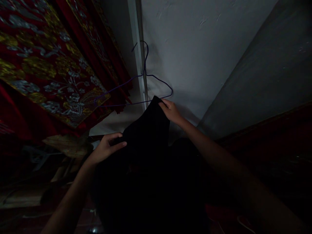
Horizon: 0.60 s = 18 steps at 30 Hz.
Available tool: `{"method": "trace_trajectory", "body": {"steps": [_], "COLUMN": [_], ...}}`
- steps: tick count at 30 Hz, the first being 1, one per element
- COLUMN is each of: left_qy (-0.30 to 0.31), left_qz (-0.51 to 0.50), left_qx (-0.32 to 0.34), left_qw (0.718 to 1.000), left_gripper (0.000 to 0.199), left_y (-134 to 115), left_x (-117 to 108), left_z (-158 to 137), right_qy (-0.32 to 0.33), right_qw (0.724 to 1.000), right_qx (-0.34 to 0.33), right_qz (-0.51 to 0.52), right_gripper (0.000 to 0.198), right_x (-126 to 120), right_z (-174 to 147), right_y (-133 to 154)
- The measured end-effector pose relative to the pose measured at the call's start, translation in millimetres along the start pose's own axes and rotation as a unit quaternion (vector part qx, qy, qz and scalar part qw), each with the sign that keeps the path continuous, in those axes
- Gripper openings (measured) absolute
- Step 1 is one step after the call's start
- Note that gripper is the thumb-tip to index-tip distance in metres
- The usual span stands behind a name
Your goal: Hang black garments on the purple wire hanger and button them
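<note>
A black piece of clothing is stretched between my two hands; its exact kind is lost in the dark. My left hand pinches its left edge between thumb and fingers. Higher up, my right hand grips the right corner of the cloth. Just behind that corner hangs a purple wire hanger, its hook caught over a narrow pale rail. The top of the cloth overlaps the hanger's lower bar, and I cannot tell whether they touch. Below my hands the cloth merges into deep shadow.
Red cloth with gold and silver embroidery hangs at the upper left. A grey wall rises behind the hanger. Lower left, dim wooden or bamboo-like pieces lie in shadow. A dark red band runs along the right.
</note>
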<state>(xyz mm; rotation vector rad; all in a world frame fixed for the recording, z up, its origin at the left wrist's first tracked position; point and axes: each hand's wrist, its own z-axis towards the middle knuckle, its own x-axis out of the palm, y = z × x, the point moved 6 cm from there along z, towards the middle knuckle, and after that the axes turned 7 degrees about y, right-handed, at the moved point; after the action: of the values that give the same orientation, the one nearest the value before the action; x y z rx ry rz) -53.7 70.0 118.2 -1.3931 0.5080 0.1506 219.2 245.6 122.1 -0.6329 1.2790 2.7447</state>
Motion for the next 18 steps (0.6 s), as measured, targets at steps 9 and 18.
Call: {"method": "trace_trajectory", "body": {"steps": [9,18], "left_qy": [-0.098,0.213], "left_qz": [-0.219,-0.053], "left_qx": [0.11,-0.109], "left_qw": [0.965,0.97], "left_gripper": [0.029,0.031], "left_y": [-60,-7], "left_x": [12,15], "left_z": [9,13], "right_qy": [0.035,-0.011], "right_qw": [0.998,0.998], "right_qx": [0.041,0.024], "right_qz": [0.042,-0.049], "right_gripper": [0.055,0.04], "right_x": [30,-62], "right_z": [7,-28], "right_y": [6,31]}}
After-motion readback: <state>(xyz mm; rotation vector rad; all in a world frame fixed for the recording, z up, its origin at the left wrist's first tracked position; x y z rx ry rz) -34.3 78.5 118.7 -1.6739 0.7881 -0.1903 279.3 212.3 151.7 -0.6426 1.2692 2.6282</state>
